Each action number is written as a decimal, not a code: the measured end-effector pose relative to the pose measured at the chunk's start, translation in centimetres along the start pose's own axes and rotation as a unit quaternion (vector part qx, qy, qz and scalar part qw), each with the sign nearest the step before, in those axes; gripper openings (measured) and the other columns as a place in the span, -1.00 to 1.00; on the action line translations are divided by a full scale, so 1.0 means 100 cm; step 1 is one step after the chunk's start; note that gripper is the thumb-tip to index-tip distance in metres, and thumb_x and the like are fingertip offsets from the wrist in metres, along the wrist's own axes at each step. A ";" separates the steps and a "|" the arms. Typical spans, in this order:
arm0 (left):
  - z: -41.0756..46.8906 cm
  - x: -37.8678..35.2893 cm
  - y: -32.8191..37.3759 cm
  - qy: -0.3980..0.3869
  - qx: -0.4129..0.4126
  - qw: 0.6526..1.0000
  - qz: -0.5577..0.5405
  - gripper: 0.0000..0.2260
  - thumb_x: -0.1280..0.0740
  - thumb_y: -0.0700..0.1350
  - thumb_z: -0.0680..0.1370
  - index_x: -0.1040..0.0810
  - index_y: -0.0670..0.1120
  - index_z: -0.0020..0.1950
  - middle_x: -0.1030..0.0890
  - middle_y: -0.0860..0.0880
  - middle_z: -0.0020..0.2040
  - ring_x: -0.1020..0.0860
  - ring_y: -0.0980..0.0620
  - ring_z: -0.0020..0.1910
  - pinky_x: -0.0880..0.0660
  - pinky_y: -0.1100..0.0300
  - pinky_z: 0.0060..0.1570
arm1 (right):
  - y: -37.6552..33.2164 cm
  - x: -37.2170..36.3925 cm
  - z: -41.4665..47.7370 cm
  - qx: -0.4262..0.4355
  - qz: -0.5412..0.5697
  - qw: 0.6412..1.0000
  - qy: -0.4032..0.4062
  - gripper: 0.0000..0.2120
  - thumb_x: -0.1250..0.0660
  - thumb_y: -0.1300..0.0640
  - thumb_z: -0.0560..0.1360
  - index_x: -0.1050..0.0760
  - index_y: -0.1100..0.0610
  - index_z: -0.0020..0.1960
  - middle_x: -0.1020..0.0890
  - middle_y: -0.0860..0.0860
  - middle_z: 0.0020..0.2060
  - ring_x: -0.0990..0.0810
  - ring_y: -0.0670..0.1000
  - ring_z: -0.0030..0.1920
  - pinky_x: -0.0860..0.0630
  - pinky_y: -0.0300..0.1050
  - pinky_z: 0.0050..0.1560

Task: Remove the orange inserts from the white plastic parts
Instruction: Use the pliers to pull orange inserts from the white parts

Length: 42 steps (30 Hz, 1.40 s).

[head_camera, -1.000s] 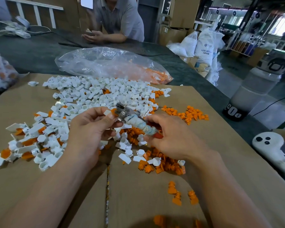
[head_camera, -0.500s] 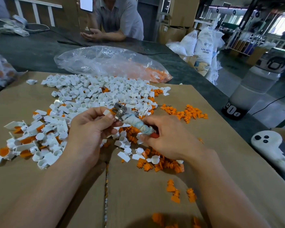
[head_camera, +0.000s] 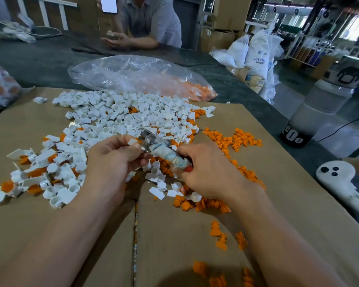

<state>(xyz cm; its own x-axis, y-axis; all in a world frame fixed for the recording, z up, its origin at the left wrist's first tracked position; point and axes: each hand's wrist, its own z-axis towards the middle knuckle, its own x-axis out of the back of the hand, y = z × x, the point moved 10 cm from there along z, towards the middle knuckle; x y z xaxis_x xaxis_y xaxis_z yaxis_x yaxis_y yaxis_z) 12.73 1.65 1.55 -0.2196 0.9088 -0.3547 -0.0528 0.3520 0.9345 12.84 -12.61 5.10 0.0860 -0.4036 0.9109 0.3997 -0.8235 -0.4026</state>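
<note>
Lots of orange inserts (head_camera: 205,206) lie loose just under your right hand (head_camera: 207,170), which is curled tight round a wrapped tool (head_camera: 170,157). Your left hand (head_camera: 112,160) pinches a white part (head_camera: 132,141) against the tool's tip. Push crooked and the tip could slip and jab your thumb. More white parts (head_camera: 133,114) wait past your fingertips.

I have both bare forearms coming in from the lower edge, angling toward each other. My left hand (head_camera: 112,162) sits back upward, fingers curled, thumb and forefinger pinching a small white part (head_camera: 132,141). My right hand (head_camera: 209,175) lies just beside it, back upward too, fingers wrapped round the handle of a tool (head_camera: 168,155) whose head points at the left hand.
</note>
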 end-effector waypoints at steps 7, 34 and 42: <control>-0.001 0.002 0.000 0.010 0.003 1.000 0.011 -0.76 -0.23 -0.42 0.50 -0.42 -0.16 -0.30 -0.51 -0.24 -0.31 -0.55 0.04 -0.52 -0.29 0.40 -0.67 | 0.002 -0.003 0.001 -0.012 0.006 1.000 -0.001 -0.89 -0.32 0.10 0.47 -0.46 0.11 -0.19 -0.54 0.05 -0.31 -0.54 0.05 -0.30 -0.53 0.06 -0.32; 0.001 0.025 0.025 0.113 -0.077 0.990 0.029 -0.81 -0.32 -0.33 0.46 -0.52 -0.04 -0.22 -0.49 0.06 -0.55 -0.46 0.10 -0.60 -0.37 0.35 -0.60 | 0.056 0.038 0.003 -0.089 -0.070 0.983 0.146 -0.61 -0.34 -0.21 0.38 -0.50 0.04 0.05 -0.54 -0.06 -0.14 -0.45 -0.05 -0.16 -0.36 -0.15 -0.31; -0.003 0.062 0.035 0.237 -0.134 0.960 -0.066 -0.86 -0.32 -0.23 0.53 -0.47 -0.02 -0.18 -0.58 0.02 -0.37 -0.58 0.12 -0.43 -0.48 0.33 -0.41 | 0.106 0.042 -0.001 -0.202 -0.067 0.969 0.125 -0.40 -0.37 -0.23 0.36 -0.43 0.11 0.26 -0.53 0.05 0.14 -0.48 0.06 0.11 -0.31 -0.14 -0.12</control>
<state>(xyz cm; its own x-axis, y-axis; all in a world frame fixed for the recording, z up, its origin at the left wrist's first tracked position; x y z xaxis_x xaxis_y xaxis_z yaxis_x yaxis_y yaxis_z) 10.90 8.43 2.62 -0.6093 0.6332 -0.4773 -0.3463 0.3290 0.8785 17.38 -23.09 4.60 -0.1867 -0.3238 0.9275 -0.0031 -0.9439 -0.3301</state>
